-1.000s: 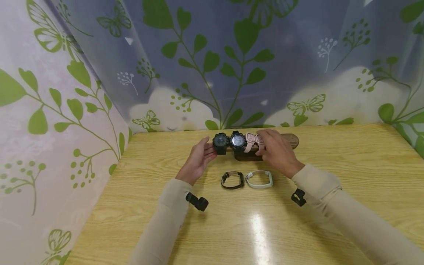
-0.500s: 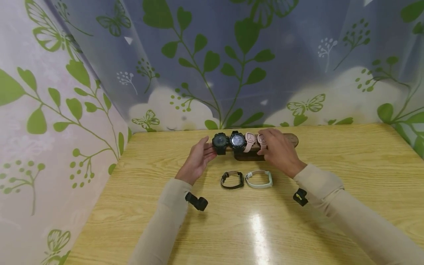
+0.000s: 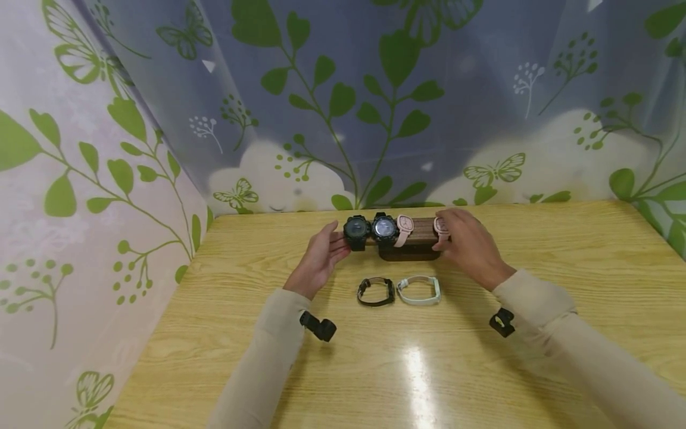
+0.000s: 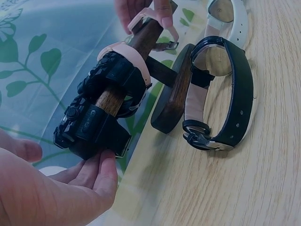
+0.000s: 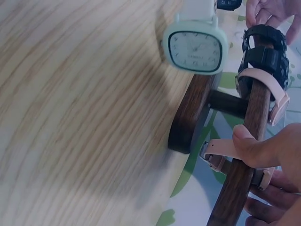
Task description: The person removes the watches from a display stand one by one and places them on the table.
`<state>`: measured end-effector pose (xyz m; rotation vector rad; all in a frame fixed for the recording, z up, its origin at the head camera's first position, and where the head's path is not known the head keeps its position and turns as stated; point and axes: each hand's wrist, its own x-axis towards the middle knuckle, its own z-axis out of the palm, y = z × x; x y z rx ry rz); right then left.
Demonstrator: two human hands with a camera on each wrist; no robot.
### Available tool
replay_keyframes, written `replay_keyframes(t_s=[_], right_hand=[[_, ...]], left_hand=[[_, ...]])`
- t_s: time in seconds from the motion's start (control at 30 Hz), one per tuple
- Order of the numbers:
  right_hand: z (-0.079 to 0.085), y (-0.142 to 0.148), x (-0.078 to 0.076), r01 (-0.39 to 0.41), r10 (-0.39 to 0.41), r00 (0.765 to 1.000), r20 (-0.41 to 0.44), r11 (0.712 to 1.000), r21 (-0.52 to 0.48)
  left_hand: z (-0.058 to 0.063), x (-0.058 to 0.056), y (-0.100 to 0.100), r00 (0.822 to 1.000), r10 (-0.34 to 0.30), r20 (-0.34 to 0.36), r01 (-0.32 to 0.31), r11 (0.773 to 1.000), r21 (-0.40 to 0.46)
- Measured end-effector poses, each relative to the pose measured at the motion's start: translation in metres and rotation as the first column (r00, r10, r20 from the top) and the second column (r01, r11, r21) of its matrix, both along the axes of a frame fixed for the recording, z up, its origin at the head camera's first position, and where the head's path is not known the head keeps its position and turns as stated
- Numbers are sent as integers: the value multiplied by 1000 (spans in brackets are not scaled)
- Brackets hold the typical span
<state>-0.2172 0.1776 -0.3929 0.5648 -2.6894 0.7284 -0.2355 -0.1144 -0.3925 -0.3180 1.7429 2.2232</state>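
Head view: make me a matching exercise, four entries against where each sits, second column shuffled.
Column 1
1. Two chunky round black watches
2. Two pink square-cased watches
3. Pale mint square-cased watch
4. Slim black-strapped watch

Column 2
A. On the pale wood table, right of its neighbour
B. Side by side on the dark brown wooden stand, next to the left hand
C. On the table, left of its neighbour
D. Apart on the stand, one pinched by the right hand

Pairs: 1-B, 2-D, 3-A, 4-C

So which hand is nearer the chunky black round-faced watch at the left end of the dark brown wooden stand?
The left hand: it touches that black watch. The right hand is farther along the stand, holding a pink square-faced watch.
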Motion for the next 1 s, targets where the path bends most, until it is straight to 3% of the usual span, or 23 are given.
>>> replay_keyframes(t_s=[0.5,1.0], right_hand=[[-2,21,7,42,-42,999,-16,999,19],[2,23,7,44,-41,998,-47,998,50]], left_hand=[[1,1,2,1000,-10,4,10,1000,-5],[-1,0,2,1000,7,8,-6,1000,-7]])
